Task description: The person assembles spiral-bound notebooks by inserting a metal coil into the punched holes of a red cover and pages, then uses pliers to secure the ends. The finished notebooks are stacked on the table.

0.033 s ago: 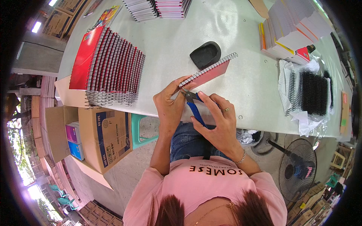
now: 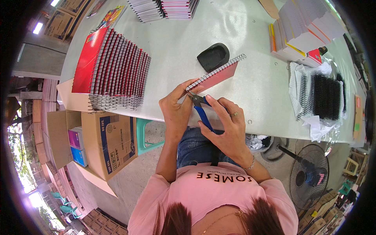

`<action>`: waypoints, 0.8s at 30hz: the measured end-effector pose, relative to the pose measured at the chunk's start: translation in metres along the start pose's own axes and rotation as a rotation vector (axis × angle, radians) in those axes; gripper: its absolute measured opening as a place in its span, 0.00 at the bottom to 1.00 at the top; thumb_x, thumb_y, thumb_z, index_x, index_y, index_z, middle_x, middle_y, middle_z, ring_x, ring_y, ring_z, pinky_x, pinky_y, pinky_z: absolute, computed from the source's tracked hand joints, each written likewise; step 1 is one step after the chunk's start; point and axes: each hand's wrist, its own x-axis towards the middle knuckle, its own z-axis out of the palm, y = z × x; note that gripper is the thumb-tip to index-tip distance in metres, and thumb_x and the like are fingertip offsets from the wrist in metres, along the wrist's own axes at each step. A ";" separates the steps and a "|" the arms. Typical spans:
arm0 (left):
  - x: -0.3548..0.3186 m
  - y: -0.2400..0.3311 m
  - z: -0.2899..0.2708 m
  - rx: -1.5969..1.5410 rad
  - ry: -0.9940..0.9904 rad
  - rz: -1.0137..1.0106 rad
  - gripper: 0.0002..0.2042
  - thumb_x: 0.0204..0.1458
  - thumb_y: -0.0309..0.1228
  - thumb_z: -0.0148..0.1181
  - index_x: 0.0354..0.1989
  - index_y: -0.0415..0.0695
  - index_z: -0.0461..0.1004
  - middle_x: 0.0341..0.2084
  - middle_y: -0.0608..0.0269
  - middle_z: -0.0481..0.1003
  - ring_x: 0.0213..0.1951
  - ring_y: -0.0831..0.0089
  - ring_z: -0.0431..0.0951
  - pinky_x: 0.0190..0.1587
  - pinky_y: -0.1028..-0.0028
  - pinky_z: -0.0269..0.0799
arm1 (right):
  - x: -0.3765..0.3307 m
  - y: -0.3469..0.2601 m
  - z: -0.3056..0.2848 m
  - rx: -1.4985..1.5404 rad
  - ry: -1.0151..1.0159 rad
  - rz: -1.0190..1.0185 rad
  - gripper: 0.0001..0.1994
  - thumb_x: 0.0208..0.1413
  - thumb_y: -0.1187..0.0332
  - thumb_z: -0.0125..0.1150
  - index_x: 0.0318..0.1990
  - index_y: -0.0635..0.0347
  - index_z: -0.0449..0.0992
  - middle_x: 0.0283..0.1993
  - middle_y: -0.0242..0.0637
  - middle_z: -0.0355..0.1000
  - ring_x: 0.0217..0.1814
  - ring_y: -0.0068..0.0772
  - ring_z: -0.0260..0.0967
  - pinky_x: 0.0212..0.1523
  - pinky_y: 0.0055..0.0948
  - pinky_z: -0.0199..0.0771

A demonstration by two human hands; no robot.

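Note:
My left hand (image 2: 175,109) is closed on the near end of a red spiral notebook (image 2: 220,75). The notebook tilts over the table, its wire coil along the upper edge and loose loops jutting past the far end. In my right hand (image 2: 231,127) is a pair of blue-handled pliers (image 2: 203,117), fingers around the handles. The pliers' jaws meet the coil's near end beside my left fingertips; whether they grip the wire is too small to tell. Just beyond the notebook lies a black scoop-shaped dish (image 2: 213,57).
A stack of red spiral notebooks (image 2: 113,64) stands at left, above an open carton (image 2: 107,145). More notebooks (image 2: 164,9) sit at the back. Unbound book stacks (image 2: 301,31) and black wire coils (image 2: 326,97) on paper are at right. A fan (image 2: 309,176) stands below the table edge.

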 end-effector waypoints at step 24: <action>0.050 0.117 -0.160 0.152 0.674 0.375 0.15 0.58 0.31 0.65 0.49 0.35 0.77 0.36 0.63 0.81 0.36 0.84 0.77 0.40 0.84 0.72 | 0.014 0.115 -0.089 -0.363 0.054 0.230 0.24 0.57 0.68 0.62 0.61 0.55 0.70 0.61 0.52 0.63 0.64 0.55 0.59 0.67 0.49 0.53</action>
